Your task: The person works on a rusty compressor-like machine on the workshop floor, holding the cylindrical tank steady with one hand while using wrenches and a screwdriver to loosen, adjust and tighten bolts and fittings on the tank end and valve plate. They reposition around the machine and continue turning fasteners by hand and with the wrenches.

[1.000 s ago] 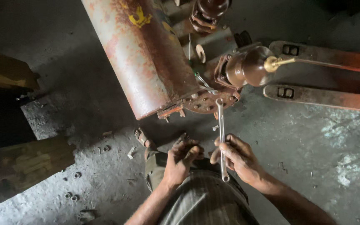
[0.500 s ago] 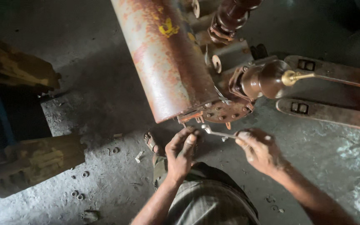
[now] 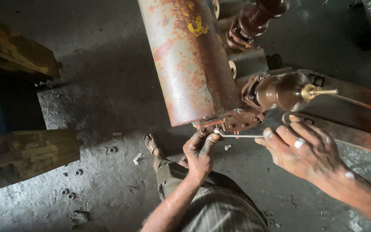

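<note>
A large rusty cylinder lies on the floor with a bolted flange at its near end. A thin metal spanner lies almost level under the flange, its head on a bolt at the flange's lower edge. My left hand presses fingertips against the spanner's head and the flange. My right hand holds the spanner's other end with its fingers wrapped over it. A brown valve body with a brass tip sticks out to the right of the flange.
Wooden blocks lie at the left, with several washers or nuts scattered on the concrete floor. An orange pallet-truck fork runs along the right. My sandalled foot rests below the cylinder.
The spanner has swung from hanging vertically to lying almost level, with my right hand carrying its handle up and to the right. My left hand has moved up to the flange.
</note>
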